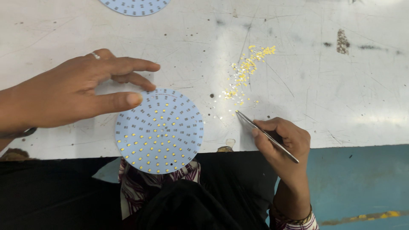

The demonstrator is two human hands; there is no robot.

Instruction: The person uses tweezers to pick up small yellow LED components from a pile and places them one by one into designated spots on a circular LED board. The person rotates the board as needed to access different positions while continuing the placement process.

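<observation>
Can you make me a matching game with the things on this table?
Things:
1. tweezers
2. round board
3. yellow chips
4. ring

Places:
A. on a left-hand finger
B. loose pile on the table
C. held in the right hand
D. sticking out over the table edge, under the left hand's fingertips

Pairs: 1-C, 2-D, 3-B, 4-A

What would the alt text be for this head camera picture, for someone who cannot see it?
Seen from above, a right hand points metal tweezers at a scatter of tiny yellow chips on a scratched white table. The left hand rests its fingertips on the rim of a round pale-blue board, partly dotted with yellow chips.
</observation>
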